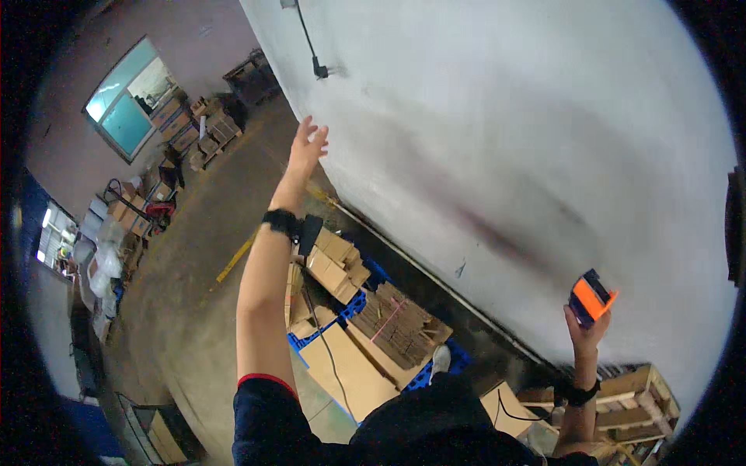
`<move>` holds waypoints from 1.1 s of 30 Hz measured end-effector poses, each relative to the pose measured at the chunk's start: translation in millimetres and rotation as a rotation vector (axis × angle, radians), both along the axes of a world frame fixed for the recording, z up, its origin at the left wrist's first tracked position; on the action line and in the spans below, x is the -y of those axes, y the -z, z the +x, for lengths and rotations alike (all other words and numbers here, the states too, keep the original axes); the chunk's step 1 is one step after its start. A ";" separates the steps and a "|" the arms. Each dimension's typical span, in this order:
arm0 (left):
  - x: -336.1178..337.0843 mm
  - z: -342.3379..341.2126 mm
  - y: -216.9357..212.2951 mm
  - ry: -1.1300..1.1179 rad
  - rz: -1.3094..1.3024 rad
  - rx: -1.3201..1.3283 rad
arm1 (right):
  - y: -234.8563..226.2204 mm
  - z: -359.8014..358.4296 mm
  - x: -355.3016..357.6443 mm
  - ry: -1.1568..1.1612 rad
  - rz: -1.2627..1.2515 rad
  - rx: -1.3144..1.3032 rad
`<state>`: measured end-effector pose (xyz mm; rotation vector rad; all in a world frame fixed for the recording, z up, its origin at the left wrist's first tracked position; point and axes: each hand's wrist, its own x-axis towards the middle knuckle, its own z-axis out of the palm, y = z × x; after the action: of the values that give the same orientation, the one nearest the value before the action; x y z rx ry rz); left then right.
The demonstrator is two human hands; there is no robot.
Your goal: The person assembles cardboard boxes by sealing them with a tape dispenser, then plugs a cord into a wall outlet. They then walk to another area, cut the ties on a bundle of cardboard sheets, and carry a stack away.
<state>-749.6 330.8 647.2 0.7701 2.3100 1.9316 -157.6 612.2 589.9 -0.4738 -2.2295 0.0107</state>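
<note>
Looks like you're mid-reach: your left hand (308, 146) is up by the white wall (505, 140), fingers loosely spread and empty, while your right hand (588, 326) fingers pinch the orange-and-black handheld device (592, 296) raised near that wall, so next I'd say steady it

head cam, fisheye, looking down, wide

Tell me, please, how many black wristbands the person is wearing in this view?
2. One wristband circles the raised left arm below the open left hand; the other wristband sits below the right hand, which holds an orange and black device.
</note>
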 end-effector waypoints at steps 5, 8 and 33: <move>-83.5 -106.7 -29.0 -0.225 0.154 0.104 | 9.2 15.9 -79.2 0.135 0.170 0.304; -83.4 -168.6 -40.3 -0.457 0.036 -0.057 | 14.4 3.7 -93.7 0.042 0.023 0.293; -120.1 115.5 -288.4 -0.297 0.019 -1.153 | -40.3 -35.8 -107.5 -0.037 0.021 0.273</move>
<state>-634.1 450.9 935.7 2.0687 3.0812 1.8341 -193.5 719.7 630.2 -0.4446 -2.5034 -0.0617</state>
